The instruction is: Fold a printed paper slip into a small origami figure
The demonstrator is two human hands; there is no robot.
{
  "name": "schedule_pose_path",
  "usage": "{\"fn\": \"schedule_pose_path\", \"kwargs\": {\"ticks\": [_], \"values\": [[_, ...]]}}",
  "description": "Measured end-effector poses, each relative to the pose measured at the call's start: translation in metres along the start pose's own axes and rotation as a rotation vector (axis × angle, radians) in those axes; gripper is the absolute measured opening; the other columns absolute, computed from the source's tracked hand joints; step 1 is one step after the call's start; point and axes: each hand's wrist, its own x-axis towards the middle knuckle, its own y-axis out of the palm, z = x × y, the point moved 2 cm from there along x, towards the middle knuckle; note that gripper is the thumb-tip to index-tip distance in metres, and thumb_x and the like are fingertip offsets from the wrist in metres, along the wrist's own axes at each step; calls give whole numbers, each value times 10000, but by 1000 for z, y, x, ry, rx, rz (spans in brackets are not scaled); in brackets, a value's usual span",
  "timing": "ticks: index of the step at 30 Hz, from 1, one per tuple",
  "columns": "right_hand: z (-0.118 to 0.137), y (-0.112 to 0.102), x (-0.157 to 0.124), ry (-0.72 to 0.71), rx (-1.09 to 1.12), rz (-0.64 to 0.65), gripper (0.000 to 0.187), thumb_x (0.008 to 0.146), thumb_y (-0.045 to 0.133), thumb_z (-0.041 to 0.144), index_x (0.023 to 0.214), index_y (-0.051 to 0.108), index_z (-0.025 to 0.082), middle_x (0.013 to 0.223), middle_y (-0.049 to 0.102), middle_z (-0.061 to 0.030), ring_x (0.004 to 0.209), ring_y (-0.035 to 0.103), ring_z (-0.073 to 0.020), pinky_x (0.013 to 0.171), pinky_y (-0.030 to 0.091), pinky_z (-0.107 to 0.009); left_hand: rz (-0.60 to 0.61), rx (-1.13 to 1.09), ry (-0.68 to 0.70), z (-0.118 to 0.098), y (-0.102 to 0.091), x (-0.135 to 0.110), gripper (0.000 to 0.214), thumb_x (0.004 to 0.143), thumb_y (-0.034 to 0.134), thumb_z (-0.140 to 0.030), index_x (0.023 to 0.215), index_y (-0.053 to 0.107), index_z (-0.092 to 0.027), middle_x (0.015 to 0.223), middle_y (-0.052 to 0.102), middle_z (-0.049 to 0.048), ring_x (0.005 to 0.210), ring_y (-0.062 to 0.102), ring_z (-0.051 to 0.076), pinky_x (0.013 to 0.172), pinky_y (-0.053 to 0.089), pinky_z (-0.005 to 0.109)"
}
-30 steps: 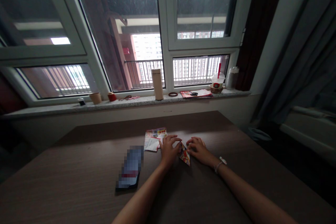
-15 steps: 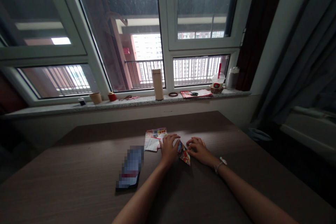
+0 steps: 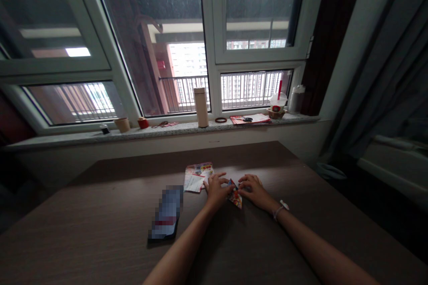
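Observation:
A small folded piece of colourful printed paper [image 3: 235, 197] lies on the dark wooden table [image 3: 100, 213], between both hands. My left hand [image 3: 216, 189] presses down on its left side with curled fingers. My right hand [image 3: 254, 188] pinches its right edge with the fingertips together. A white band sits on my right wrist. Just beyond my left hand lies a stack of printed leaflets [image 3: 196, 177].
A phone [image 3: 166, 213] lies face up left of my left arm. On the windowsill [image 3: 67, 136] stand a tall beige flask [image 3: 201, 107], two small cups [image 3: 122, 124], a lidded drink cup with a red straw [image 3: 277, 103], papers and a ring. Dark curtains hang at the right.
Both hands have drawn closer together over the folded paper, and the left fingers have curled in tighter. The paper shows less between them.

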Motion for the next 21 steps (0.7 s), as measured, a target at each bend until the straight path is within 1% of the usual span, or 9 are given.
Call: {"fn": "schedule_pose_path", "kwargs": {"ticks": [4, 12, 15, 21], "values": [[-3, 1, 2, 10, 4, -1, 112, 805, 641, 362, 797, 696, 264, 1095, 621, -31, 1156, 442, -240, 1057, 292, -445, 0, -4, -12, 0, 1, 0, 58, 700, 724, -305, 735, 722, -259, 1276, 611, 9, 1289, 396, 315, 1100, 126, 620], [-8, 3, 6, 63, 90, -60, 130, 783, 655, 373, 787, 699, 250, 1069, 640, -34, 1126, 479, -234, 1031, 329, -418, 19, -20, -22, -5, -2, -1, 48, 703, 714, -292, 726, 724, -250, 1283, 612, 10, 1300, 392, 321, 1107, 168, 592], [-5, 3, 5, 53, 80, -59, 120, 791, 646, 349, 757, 686, 241, 1088, 635, -39, 1147, 462, -236, 1042, 316, -420, 21, -20, -14, -7, -2, -2, 45, 699, 720, -275, 731, 726, -245, 1283, 610, 15, 1288, 408, 316, 1106, 163, 598], [3, 2, 2, 26, 21, -33, 77, 812, 613, 287, 783, 674, 251, 1149, 616, -29, 1216, 398, -235, 1081, 261, -452, 24, -23, -2, -5, 1, -2, 74, 689, 727, -282, 755, 733, -251, 1280, 611, 15, 1277, 425, 313, 1106, 163, 599]]}}
